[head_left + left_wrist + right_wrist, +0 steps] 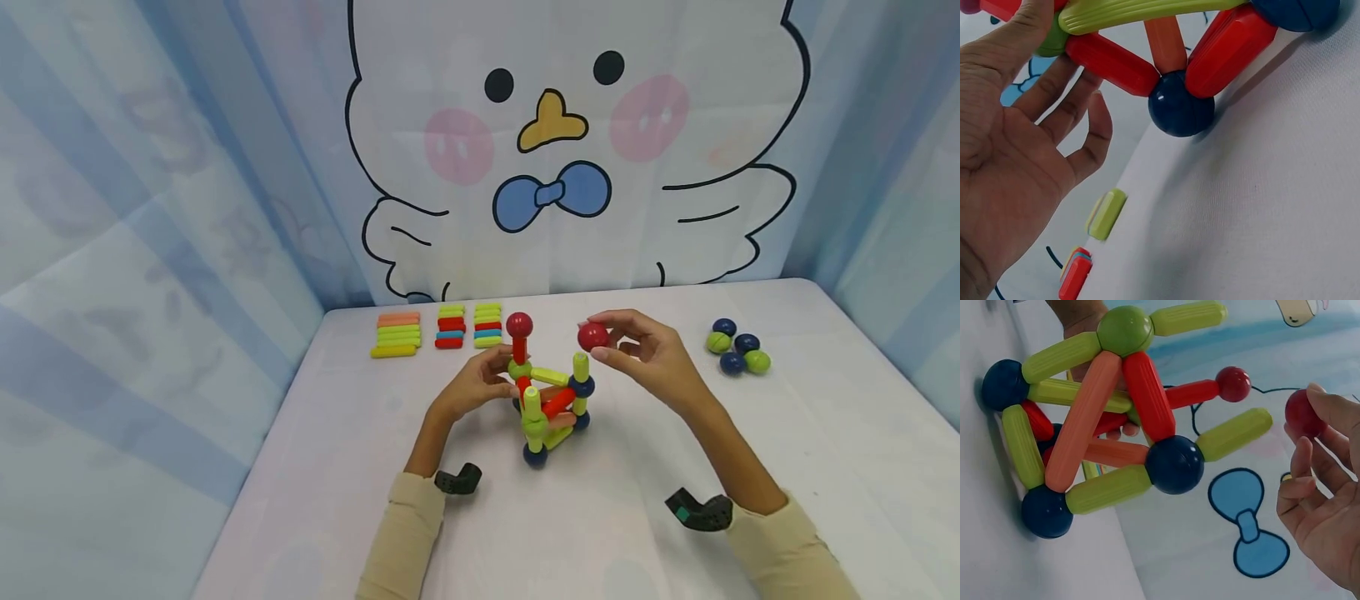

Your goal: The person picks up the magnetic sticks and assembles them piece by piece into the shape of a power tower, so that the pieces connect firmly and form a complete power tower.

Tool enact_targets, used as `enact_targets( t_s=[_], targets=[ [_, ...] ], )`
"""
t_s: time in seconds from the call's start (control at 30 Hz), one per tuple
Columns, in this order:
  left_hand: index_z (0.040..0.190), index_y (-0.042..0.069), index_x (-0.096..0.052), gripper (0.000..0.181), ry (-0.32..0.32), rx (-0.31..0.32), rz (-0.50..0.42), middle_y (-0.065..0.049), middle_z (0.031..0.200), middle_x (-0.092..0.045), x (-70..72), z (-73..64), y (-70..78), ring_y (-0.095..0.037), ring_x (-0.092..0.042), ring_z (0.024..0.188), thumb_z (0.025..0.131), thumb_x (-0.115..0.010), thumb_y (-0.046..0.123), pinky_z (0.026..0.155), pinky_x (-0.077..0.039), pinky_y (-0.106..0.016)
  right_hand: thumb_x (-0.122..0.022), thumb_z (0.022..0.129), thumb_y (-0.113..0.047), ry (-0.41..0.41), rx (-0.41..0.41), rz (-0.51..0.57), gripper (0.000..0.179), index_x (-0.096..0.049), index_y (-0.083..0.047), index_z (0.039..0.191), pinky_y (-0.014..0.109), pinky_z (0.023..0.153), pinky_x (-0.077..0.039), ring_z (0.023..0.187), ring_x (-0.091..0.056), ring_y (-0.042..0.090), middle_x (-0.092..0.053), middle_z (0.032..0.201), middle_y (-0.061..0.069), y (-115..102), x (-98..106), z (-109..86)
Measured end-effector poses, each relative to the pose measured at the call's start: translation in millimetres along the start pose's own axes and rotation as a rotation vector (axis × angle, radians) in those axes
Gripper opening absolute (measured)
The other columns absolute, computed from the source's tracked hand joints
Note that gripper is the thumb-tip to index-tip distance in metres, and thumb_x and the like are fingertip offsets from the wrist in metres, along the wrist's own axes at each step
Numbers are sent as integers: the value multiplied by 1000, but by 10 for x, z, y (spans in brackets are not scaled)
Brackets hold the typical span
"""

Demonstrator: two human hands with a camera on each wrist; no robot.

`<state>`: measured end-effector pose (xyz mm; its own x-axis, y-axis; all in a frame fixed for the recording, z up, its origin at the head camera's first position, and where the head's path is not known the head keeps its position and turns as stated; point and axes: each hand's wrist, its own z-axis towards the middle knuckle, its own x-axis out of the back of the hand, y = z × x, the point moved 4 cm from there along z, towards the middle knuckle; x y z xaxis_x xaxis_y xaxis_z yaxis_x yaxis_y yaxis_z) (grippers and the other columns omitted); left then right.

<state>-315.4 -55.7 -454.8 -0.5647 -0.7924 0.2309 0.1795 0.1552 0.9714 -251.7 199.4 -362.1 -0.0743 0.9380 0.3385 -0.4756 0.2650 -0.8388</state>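
Observation:
A frame built of coloured rods and balls (558, 403) stands on the table between the hands. On its left side my left hand (477, 385) grips the green ball (1054, 39) at an upper corner, thumb and fingers around it. A red rod (520, 350) rises from that corner with a red ball (519, 325) on its tip. My right hand (651, 357) pinches another red ball (1303, 414) between thumb and fingertips. That ball hangs in the air just above and beside an upright yellow-green rod (581, 367), which tops the frame's right corner with a bare end.
Rods lie in three sorted stacks at the back left: an orange and yellow-green stack (398, 332) and two mixed ones (450, 327), (487, 325). Several dark blue and green balls (732, 363) sit at the back right. A curtain with a cartoon bird (551, 196) hangs behind the table (600, 517).

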Motion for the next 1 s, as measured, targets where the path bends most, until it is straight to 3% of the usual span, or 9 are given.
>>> enact_targets(
  t_s=[0.17,0.33,0.57,0.73,0.87,1.0],
  targets=[
    [137,8,-48,53,-52,-39,0,-20,140,-52,-11,2,-1,-29,-53,126,89,-70,9,102,-49,-41,-72,87,-7,-39,7,-22,36,-63,-8,122,18,74,-54,85,-57,14,-64,108,-2,43,-108,1],
    [139,6,-48,54,-125,-102,-11,-27,143,-45,-21,-4,29,-23,-53,120,91,-70,19,98,-50,-36,-71,87,-6,-19,31,-35,37,-62,-8,123,17,75,-54,85,-57,13,-64,107,3,71,-121,9],
    [133,1,-51,47,-78,-79,1,-23,134,-53,-21,-17,46,-18,-54,114,90,-68,4,95,-50,-33,-71,88,-5,-5,29,-26,37,-61,-6,124,17,76,-54,84,-59,11,-64,107,-1,91,-111,17],
    [128,2,-53,45,-33,-58,30,-17,125,-59,-10,-29,48,-19,-56,109,87,-71,4,91,-51,-35,-68,90,-6,20,26,-26,42,-57,-5,130,15,80,-54,83,-59,9,-64,115,10,108,-98,18],
    [126,3,-54,48,14,-61,74,-14,117,-62,5,-29,49,-18,-57,100,84,-75,10,83,-50,-32,-63,95,-12,133,-3,-65,32,-59,-3,126,12,73,-53,78,-60,7,-64,114,16,229,47,-2],
    [121,4,-54,49,82,-86,155,-12,106,-62,-13,0,74,-18,-54,89,81,-78,21,73,-47,-28,-59,98,-21,332,-96,-307,26,-65,-1,114,12,58,-48,72,-59,9,-66,106,17,499,377,-81]
  ],
)
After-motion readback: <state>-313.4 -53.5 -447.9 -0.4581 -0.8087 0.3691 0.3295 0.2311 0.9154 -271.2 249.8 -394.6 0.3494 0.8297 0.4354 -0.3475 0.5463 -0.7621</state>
